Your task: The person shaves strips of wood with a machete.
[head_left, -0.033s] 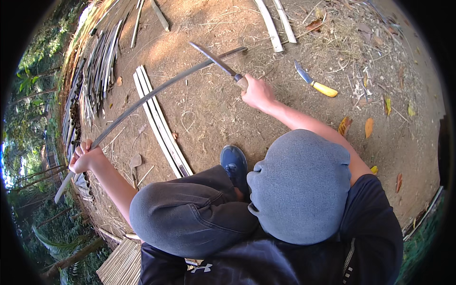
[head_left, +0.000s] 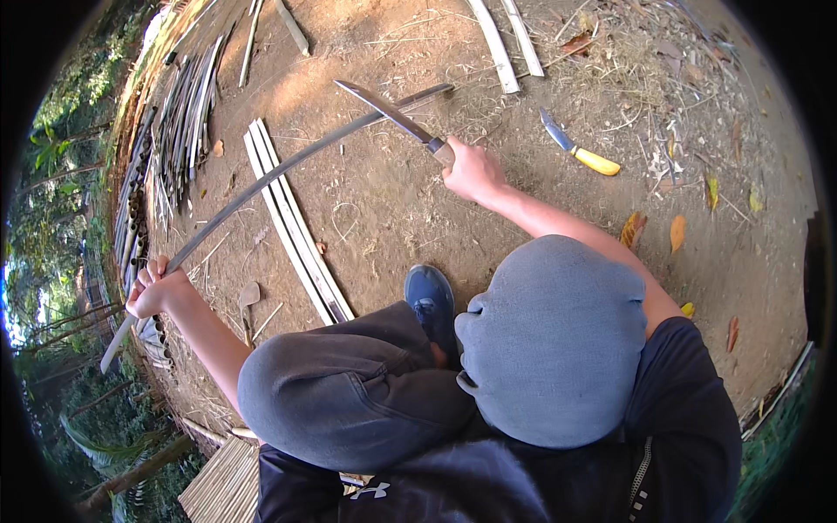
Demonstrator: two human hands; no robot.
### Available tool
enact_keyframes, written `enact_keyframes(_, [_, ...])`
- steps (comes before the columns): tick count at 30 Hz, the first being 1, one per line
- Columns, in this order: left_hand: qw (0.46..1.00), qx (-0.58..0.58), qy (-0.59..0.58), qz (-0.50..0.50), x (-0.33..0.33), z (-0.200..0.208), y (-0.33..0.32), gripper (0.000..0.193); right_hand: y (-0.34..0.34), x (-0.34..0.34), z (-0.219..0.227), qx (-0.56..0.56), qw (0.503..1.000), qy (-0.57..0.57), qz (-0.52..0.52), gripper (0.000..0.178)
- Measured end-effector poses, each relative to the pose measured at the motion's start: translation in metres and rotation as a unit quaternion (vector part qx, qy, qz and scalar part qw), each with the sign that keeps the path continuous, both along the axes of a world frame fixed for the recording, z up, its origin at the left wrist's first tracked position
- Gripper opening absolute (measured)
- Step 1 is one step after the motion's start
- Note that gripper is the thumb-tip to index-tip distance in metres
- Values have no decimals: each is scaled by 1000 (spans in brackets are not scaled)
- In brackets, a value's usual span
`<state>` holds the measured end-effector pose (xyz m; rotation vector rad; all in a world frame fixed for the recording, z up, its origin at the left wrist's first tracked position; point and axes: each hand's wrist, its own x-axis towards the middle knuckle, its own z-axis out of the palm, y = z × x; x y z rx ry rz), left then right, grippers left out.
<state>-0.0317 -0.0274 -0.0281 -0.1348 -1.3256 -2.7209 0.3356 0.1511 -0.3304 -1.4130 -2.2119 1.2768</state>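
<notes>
My left hand (head_left: 155,288), at the far left, is closed around a long grey-brown bamboo strip (head_left: 261,181). The strip's pale short end sticks out below the fist, and its long part runs up and right. My right hand (head_left: 474,169) grips the wooden handle of a large knife (head_left: 397,116) with a dark, broad blade. That blade slants up and left and crosses over the strip near its far end. Whether the two touch, I cannot tell. Both bent knees stick up between my arms.
Split bamboo slats (head_left: 292,218) lie left of my shoe (head_left: 429,296). A smaller knife with a yellow handle (head_left: 596,163) rests on the dirt at right. Bundled bamboo poles (head_left: 187,122) are at upper left, more slats (head_left: 494,44) at the top. A small trowel-like tool (head_left: 249,295) lies near my left forearm.
The knife blade has rolled slightly, so more of its flat side shows, and its tip sits a little further left. The bamboo strip and my left hand look nearly unmoved.
</notes>
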Motion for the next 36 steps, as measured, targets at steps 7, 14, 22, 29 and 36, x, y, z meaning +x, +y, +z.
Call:
enact_keyframes(7, [997,-5,-44,71,-10,-4,-9,23,-11,-16,14,8,1000,13,13,39])
enact_keyframes(14, [996,-22,-56,69,-8,-8,-4,22,17,-3,-4,45,998,-42,-6,32])
enact_keyframes(22, [998,-6,-41,40,-23,-2,-11,24,25,7,-11,36,994,-102,-14,39])
enact_keyframes(29, [999,1,-37,37,-16,-12,1,25,45,27,-27,35,992,-100,-66,34])
enact_keyframes(36, [998,1,-38,44,-21,-11,-7,24,51,37,-23,-17,987,-143,-75,37])
